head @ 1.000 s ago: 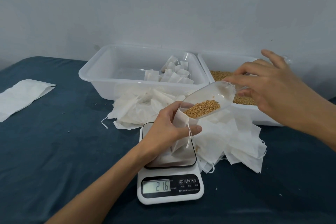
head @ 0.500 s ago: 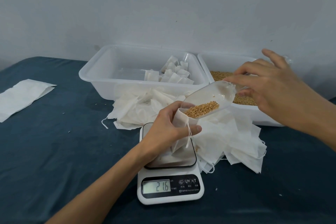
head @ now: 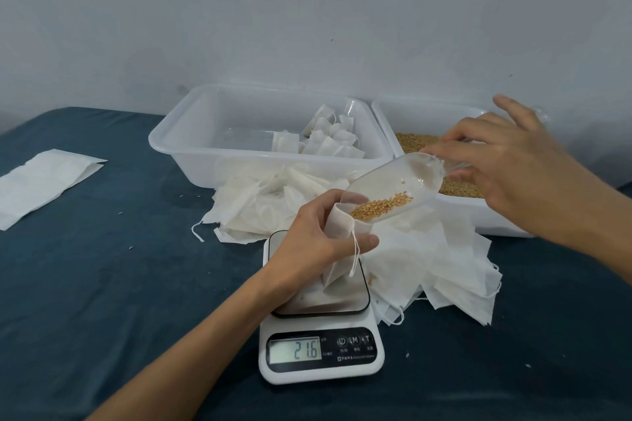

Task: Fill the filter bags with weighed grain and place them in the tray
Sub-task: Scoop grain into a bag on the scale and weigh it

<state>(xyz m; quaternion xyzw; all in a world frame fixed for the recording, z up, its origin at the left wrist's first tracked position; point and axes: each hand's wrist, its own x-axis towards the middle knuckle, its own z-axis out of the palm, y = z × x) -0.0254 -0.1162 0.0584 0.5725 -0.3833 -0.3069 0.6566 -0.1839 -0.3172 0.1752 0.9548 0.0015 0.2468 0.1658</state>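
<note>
Two hands meet above the scale (head: 319, 335), which reads 21.6: the left hand (head: 316, 243) pinches a filter bag (head: 338, 236) open, mouth toward 2 o'clock, where the right hand (head: 513, 167) grips a tilted scoop (head: 393, 188) whose grain (head: 381, 206) sits at the lip. At 12 o'clock beyond, filled bags (head: 328, 140) lie in the tray (head: 205, 133).

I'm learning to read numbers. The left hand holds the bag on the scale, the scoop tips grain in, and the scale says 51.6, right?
Nearly. In the head view the scale says 21.6, not 51.6. The left hand does hold the bag, and the scoop tips grain in.
</note>
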